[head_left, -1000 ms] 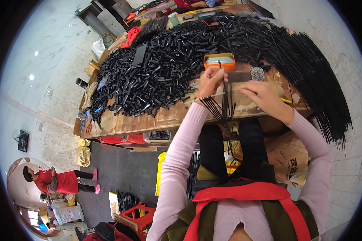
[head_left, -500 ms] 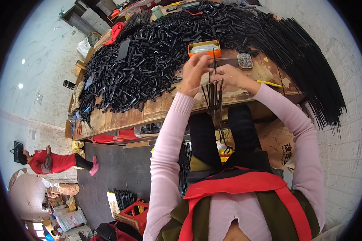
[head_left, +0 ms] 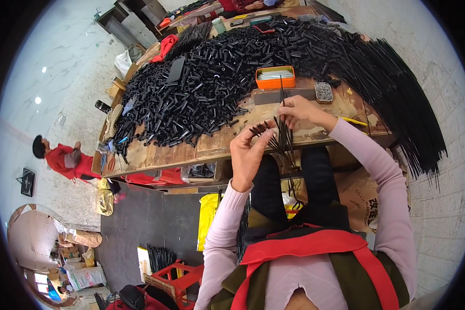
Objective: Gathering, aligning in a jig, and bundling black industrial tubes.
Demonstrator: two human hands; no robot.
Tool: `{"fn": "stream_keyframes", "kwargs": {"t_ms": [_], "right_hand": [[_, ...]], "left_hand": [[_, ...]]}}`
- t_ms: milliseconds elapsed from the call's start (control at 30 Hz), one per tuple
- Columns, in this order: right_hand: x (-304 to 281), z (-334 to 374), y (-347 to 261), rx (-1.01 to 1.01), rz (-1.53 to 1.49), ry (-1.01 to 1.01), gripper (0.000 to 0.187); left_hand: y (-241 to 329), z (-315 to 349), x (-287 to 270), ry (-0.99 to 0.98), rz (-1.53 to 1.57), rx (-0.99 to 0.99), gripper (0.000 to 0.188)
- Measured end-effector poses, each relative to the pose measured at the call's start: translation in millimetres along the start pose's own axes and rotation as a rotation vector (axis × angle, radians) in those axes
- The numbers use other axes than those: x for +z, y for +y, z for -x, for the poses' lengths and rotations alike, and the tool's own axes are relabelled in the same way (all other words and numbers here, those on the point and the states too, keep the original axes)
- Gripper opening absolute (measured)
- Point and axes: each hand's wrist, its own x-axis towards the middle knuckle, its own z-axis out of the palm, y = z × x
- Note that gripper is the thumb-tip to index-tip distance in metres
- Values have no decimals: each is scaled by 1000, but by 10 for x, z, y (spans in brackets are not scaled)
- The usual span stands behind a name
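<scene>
Several thin black rods (head_left: 282, 138) stand in a loose bunch over the table's front edge, above my lap. My left hand (head_left: 247, 157) is closed around some of them, and their dark ends fan out above its fingers. My right hand (head_left: 300, 111) pinches the upper part of the upright rods beside it, just to the right. A grey metal bar (head_left: 266, 97) lies on the table behind my hands. Beyond it is an orange box (head_left: 277, 83) with pale strips inside. To the right sits a small square container (head_left: 324, 102) of tiny metallic pieces.
A large heap of short black tubes (head_left: 191, 98) covers the wooden table (head_left: 206, 144). Long black rods (head_left: 403, 98) hang over its right end, near a yellow tool (head_left: 355, 122). A person in red (head_left: 62, 160) is at the far left. A red stool (head_left: 183, 281) stands on the floor.
My left hand has come down from the rods' upper part and now grips a fanned group of them lower left. The view has shifted, and the person in red has moved.
</scene>
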Motion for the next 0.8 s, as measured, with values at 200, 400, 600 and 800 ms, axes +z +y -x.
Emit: {"fn": "stream_keyframes", "kwargs": {"t_ms": [200, 400, 600, 800], "right_hand": [[64, 126, -183, -46, 18, -20, 24], [93, -17, -108, -99, 106, 4, 29], [132, 70, -134, 120, -8, -86, 25], [117, 670, -526, -188, 451, -47, 32]], "left_hand": [[92, 11, 48, 24, 99, -8, 14], [35, -94, 85, -29, 236, 5, 13], [-182, -176, 98, 8, 342, 28, 15], [-177, -178, 155, 33, 416, 53, 14]]}}
